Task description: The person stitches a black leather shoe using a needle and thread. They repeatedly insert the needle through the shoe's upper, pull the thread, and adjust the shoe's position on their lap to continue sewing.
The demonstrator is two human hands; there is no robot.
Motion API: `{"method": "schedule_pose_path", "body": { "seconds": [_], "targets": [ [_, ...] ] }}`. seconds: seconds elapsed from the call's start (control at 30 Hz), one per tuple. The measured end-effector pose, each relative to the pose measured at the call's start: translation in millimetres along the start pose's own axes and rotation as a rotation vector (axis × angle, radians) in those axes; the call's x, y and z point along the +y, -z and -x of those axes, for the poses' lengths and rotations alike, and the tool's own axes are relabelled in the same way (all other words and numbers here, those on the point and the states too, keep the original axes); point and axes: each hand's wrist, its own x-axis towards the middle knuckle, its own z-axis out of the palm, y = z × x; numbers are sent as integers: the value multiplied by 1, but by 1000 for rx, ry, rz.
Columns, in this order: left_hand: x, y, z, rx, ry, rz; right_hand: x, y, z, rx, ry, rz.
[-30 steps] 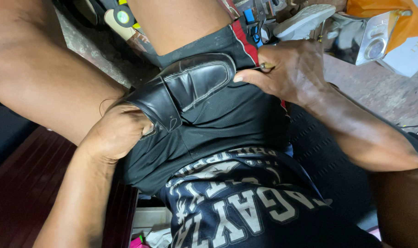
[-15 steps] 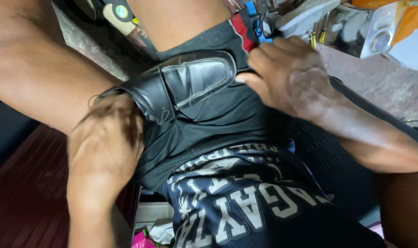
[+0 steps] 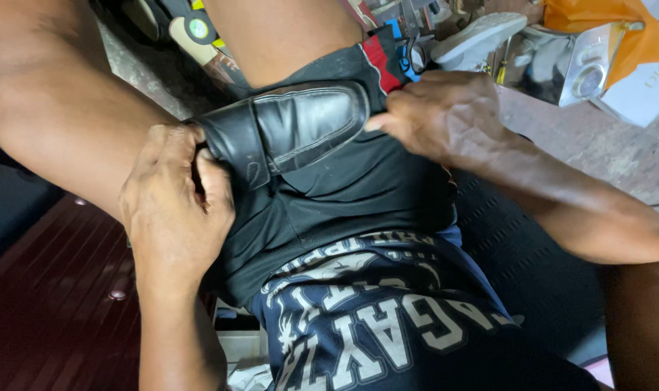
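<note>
A black shoe (image 3: 293,130) lies across the person's lap, resting on black shorts (image 3: 344,195) between the thighs. The left hand (image 3: 173,210) has its grip clamped on the heel end, thumb and fingers curled around the back edge. The right hand (image 3: 445,119) pinches the toe end, fingertips pressed together against the tip where it meets the red trim of the shorts.

To do this well, the two hands probably need to pull evenly, so the shoe stays flat on the lap and does not twist; the strap across the upper faces up and should stay in view. A firm hold at the heel would steady it while the toe end is worked.

Beyond the knees lie a white sole (image 3: 481,32) and an orange bag (image 3: 597,29) on the cluttered floor.
</note>
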Motion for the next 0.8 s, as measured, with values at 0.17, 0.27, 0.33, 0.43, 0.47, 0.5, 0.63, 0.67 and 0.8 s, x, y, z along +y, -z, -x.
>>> {"method": "schedule_pose_path", "body": {
  "seconds": [0.17, 0.27, 0.33, 0.43, 0.47, 0.5, 0.63, 0.67, 0.8],
  "targets": [
    [0, 1, 2, 25, 4, 12, 20, -3, 7, 12, 12, -76],
    [10, 4, 4, 115, 40, -54, 30, 5, 16, -93, -73, -39],
    [22, 6, 7, 206, 19, -34, 35, 13, 20, -139, -118, -22],
    [42, 2, 4, 223, -55, -31, 35, 22, 22, -176, -136, -87],
    [50, -5, 3, 228, -159, -43, 33, 24, 21, -208, -152, -120],
    [58, -12, 1, 230, -261, -57, 30, 24, 20, -240, -167, -157],
    [82, -45, -13, 70, -334, 119, 21, 31, 17, -75, -21, -257],
    [86, -52, -17, 48, -340, 136, 19, 33, 17, -68, -20, -251],
    [92, -71, -32, 38, -400, 147, 18, 38, 15, -45, -21, -332]
  ]
}}
